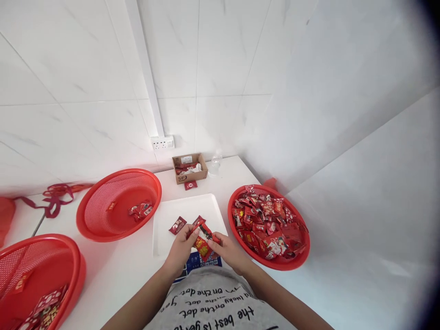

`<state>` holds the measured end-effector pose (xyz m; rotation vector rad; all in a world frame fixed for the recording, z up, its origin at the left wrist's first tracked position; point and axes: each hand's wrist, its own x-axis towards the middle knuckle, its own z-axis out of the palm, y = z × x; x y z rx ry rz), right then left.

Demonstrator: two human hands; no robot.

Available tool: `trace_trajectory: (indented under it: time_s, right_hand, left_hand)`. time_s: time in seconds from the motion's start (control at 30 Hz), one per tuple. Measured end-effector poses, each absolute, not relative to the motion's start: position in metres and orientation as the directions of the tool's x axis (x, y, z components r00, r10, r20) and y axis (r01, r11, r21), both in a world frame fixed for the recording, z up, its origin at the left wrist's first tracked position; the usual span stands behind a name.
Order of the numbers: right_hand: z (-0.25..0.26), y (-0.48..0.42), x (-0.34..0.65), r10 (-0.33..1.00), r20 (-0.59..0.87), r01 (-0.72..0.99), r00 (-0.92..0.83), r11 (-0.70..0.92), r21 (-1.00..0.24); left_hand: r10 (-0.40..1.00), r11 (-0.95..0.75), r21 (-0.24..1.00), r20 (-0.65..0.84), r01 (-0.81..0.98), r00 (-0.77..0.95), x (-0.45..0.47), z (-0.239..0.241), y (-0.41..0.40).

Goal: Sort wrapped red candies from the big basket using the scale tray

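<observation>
Over a white tray [187, 204], my left hand [184, 240] and my right hand [226, 247] pinch a small red candy packet [206, 230] between them, one at each side. Below the fingers shows a red packet with gold print [202, 247]; I cannot tell whether it is also held. A dark red packet [178, 225] lies in the tray, left of the hands. Just beyond my fingertips is another red packet [199, 220], partly covered. The blue keypad panel [194, 262] sits at the tray's near edge, partly hidden by my hands and shirt.
To the right stands a red basket [231, 215] heaped with red packets. Two red baskets [90, 236] [80, 275] on the left hold a few packets each. A cardboard box [190, 177], a single packet [190, 185] and a clear plastic container [215, 166] are near the wall.
</observation>
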<state>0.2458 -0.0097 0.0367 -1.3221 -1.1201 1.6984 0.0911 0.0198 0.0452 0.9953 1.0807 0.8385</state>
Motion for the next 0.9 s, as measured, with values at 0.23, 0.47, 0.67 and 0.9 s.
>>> trace_trajectory:
  time_s: [0.23,0.47,0.67,0.9]
  right_hand:
    - [0.037,-0.003,0.267,0.887,-0.359,0.039,-0.290,-0.363,-0.931]
    - [0.036,-0.012,0.282,0.877,-0.363,-0.145,-0.316,-0.422,-0.895]
    - [0.024,-0.027,0.293,0.888,-0.324,-0.208,-0.326,-0.402,-0.892]
    - [0.023,-0.042,0.311,0.915,-0.209,-0.237,-0.346,-0.301,-0.924]
  left_hand:
    - [0.865,0.438,0.895,-0.393,-0.088,0.311,0.104,0.055,0.009]
    - [0.866,0.464,0.879,-0.424,-0.111,0.264,0.125,0.064,0.000]
    - [0.841,0.495,0.859,-0.436,-0.130,0.320,0.150,0.074,-0.010]
    - [0.789,0.552,0.833,-0.503,-0.046,0.354,0.165,0.071,-0.026]
